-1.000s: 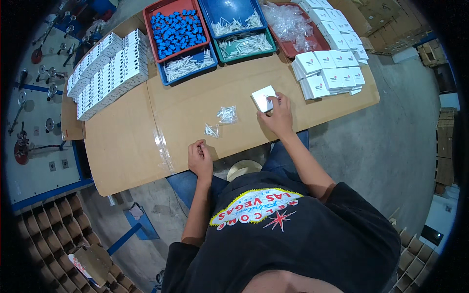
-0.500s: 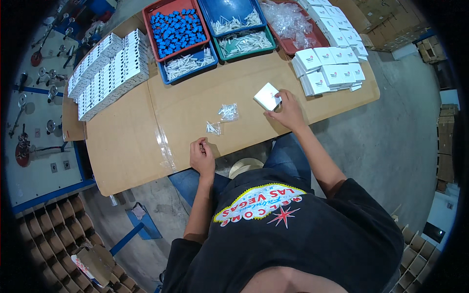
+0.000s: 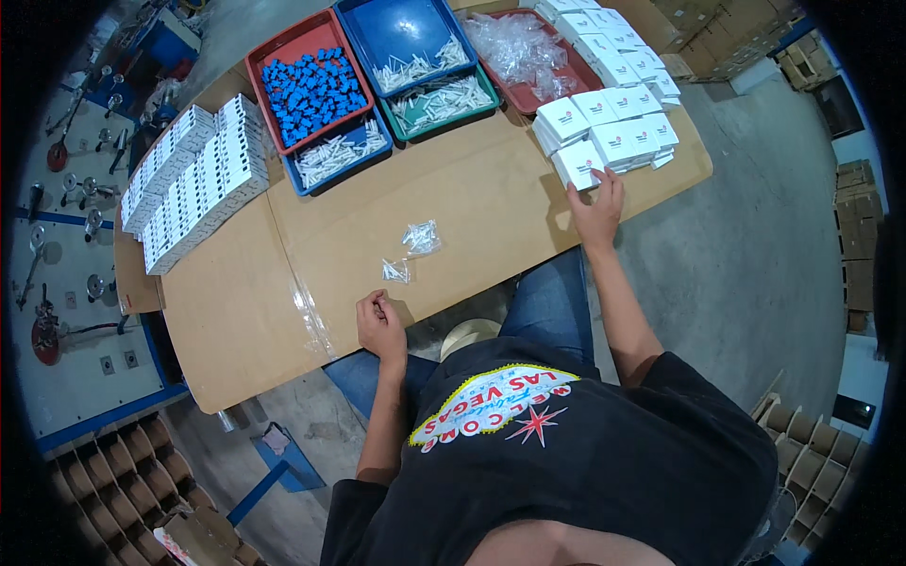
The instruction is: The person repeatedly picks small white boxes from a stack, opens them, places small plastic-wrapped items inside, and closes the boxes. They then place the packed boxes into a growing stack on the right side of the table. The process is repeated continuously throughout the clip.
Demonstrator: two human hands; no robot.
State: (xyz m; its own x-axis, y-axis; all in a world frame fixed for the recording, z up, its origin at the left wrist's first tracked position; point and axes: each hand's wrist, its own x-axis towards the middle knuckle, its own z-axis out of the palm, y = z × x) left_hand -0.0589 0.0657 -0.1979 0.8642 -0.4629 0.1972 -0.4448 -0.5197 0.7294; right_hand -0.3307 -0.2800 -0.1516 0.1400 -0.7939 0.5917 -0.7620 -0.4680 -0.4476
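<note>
At the right of the table, my right hand point(image 3: 597, 209) has thumb and fingers on the edges of a white square packet point(image 3: 578, 164). That packet lies at the near left corner of the stacked white packets point(image 3: 618, 141). My left hand point(image 3: 380, 323) rests at the table's front edge, its fingers curled; whether anything is inside them I cannot make out. Just beyond it lie two small clear bags, a smaller bag of white pins point(image 3: 395, 271) and a fuller bag of white pieces point(image 3: 421, 238).
Along the far side stand a red tray of blue parts point(image 3: 283, 139), blue tray point(image 3: 385, 156) and green tray point(image 3: 491, 102) of white plugs, another blue tray point(image 3: 396, 38), and a red tray of clear bags point(image 3: 593, 80). Rows of white boxes point(image 3: 203, 193) line the left.
My right hand has carried the white packet rightward from the middle of the table to the stack. The left hand stays curled by the front edge. The whole view has shifted slightly.
</note>
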